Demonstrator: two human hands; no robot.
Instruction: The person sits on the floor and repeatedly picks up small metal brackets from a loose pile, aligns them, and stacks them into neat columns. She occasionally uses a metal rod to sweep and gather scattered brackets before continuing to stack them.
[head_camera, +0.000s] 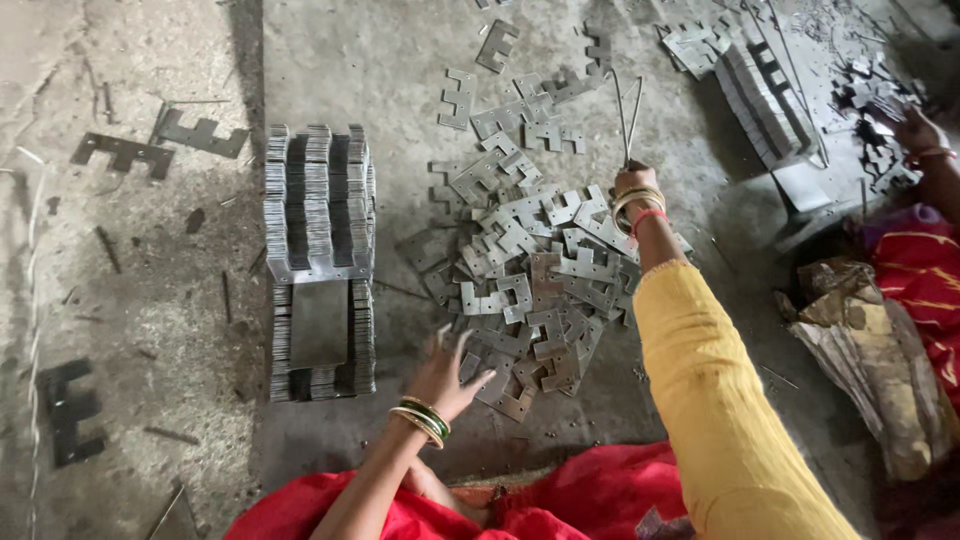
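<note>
Flat, notched grey metal plates (530, 270) lie heaped on the concrete floor (390, 60). Left hand (445, 375) hovers with fingers spread, empty; right hand (632, 180) fingers closed around a thin wire loop (627, 115).

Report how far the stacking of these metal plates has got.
Done: a neat stack of plates stands on the floor at left. In hand: the right hand grips a bent wire rod over the pile, and the left hand, fingers spread, reaches toward it. Left: a large loose pile of plates remains unsorted.

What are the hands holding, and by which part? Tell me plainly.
The right hand grips a bent wire rod at its lower end. The left hand holds nothing, fingers spread over the pile of metal plates.
</note>
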